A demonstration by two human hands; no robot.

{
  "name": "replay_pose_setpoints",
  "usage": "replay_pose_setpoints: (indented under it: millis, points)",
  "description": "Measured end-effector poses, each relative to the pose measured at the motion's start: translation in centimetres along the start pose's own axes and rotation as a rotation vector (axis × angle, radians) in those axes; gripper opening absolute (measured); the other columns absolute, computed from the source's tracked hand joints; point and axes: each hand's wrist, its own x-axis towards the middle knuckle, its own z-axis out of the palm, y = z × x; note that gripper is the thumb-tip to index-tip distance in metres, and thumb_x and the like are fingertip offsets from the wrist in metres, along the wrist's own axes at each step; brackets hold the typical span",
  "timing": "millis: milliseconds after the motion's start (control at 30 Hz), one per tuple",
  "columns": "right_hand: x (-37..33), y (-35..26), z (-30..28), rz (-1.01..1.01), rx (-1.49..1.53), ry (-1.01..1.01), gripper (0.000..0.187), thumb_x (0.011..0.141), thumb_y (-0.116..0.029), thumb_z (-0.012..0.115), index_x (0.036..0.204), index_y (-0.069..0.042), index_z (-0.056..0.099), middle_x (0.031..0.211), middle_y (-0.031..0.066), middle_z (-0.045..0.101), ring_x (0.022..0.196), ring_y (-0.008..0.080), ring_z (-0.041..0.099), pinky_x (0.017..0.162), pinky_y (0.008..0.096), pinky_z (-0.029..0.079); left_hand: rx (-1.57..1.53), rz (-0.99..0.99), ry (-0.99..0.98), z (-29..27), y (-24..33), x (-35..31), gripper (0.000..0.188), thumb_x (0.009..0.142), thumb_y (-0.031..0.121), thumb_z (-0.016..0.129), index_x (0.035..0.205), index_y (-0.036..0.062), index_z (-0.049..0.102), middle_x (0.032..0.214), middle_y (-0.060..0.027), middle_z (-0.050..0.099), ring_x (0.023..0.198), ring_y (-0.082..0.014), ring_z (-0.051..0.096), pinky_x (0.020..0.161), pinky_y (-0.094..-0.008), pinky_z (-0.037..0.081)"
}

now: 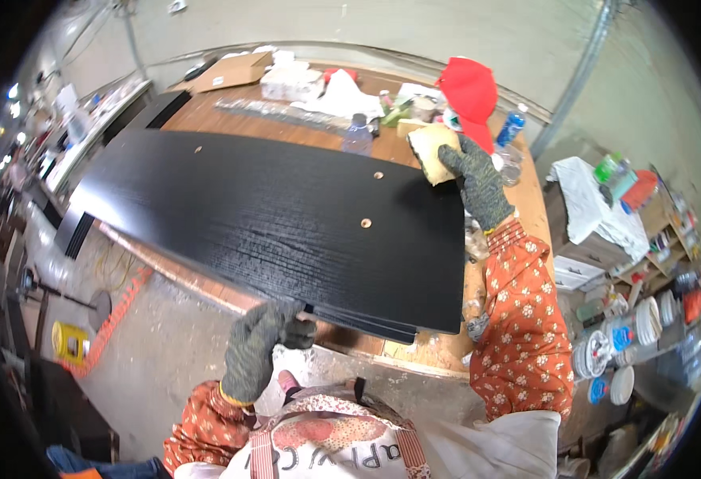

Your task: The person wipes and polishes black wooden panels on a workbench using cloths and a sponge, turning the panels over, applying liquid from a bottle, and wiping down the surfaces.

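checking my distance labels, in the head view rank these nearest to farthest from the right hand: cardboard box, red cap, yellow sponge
1. Yellow sponge: in the right hand.
2. Red cap: beyond the hand, toward the wall.
3. Cardboard box: at the table's far left.

Grey-green knit-gloved left hand (256,351): palm hidden.
Blue denim fabric (115,465): cropped, lower left.
Small whitish bench items (75,124), upper left: blurred.

The black wood-grain panel (271,215) (pale-spotted in places, I notice) lies flat over the wooden worktable (207,118), its left end shining; a yellowish sponge (428,153), dark-smudged along one edge, is tilted at the panel's far right corner.
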Motion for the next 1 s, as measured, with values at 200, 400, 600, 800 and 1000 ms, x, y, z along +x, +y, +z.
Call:
replay_pose_setpoints:
  millis: [200, 400, 600, 800, 1000]
  points:
    - [0.0, 0.2, -0.5, 0.062, 0.013, -0.155, 0.047, 0.09, -0.026, 0.069, 0.124, 0.004, 0.057, 0.11, 0.0076, 0.066, 0.096, 0.0142, 0.063, 0.086, 0.0273, 0.05, -0.2, 0.008, 0.221, 1.9, 0.3, 2.2, 0.038, 0.093, 0.037, 0.061, 0.101, -0.0004, 0.062, 0.096, -0.0129, 0.069, 0.075, -0.0214, 0.068, 0.067, -0.0352, 0.058]
    - [-6.7, -2.6, 5.8, 0.116, -0.049, -0.196, 0.051, 0.086, -0.028, 0.072, 0.123, 0.004, 0.057, 0.112, 0.0097, 0.065, 0.1, 0.0158, 0.062, 0.089, 0.03, 0.05, -0.178, 0.398, 0.457, -5.0, -1.1, 1.6, 0.021, 0.092, 0.02, 0.059, 0.102, 0.0036, 0.067, 0.098, -0.0063, 0.068, 0.091, -0.0168, 0.065, 0.084, -0.0308, 0.052]
    - [-13.6, -5.4, 17.8, -0.088, -0.158, -0.265, 0.047, 0.086, -0.024, 0.073, 0.125, -0.005, 0.058, 0.113, 0.0112, 0.065, 0.104, 0.0191, 0.062, 0.095, 0.0358, 0.049, 0.092, 0.462, 0.572, -16.2, 0.4, -0.8, 0.028, 0.09, 0.018, 0.061, 0.111, 0.0001, 0.065, 0.107, -0.0101, 0.068, 0.102, -0.0179, 0.063, 0.091, -0.0337, 0.051]
    - [-22.0, -7.2, 28.0, -0.901, -0.7, -0.563, 0.048, 0.083, -0.024, 0.067, 0.128, -0.008, 0.059, 0.112, 0.0099, 0.065, 0.105, 0.0224, 0.062, 0.104, 0.0577, 0.039, -0.486, 0.136, 0.39, -14.8, 4.7, -7.1, 0.025, 0.086, 0.018, 0.065, 0.106, 0.0019, 0.066, 0.105, -0.0141, 0.069, 0.092, -0.0244, 0.067, 0.085, -0.0396, 0.056]
    - [-23.3, -9.3, 29.3, -0.777, -0.852, -0.605, 0.049, 0.085, -0.029, 0.061, 0.126, -0.004, 0.059, 0.11, 0.0107, 0.064, 0.093, 0.0252, 0.062, 0.095, 0.0461, 0.042, -0.585, 0.168, 0.313, -18.9, 6.9, -10.9, 0.023, 0.087, 0.013, 0.062, 0.107, 0.0022, 0.065, 0.104, -0.0144, 0.068, 0.094, -0.0246, 0.067, 0.089, -0.0393, 0.055]
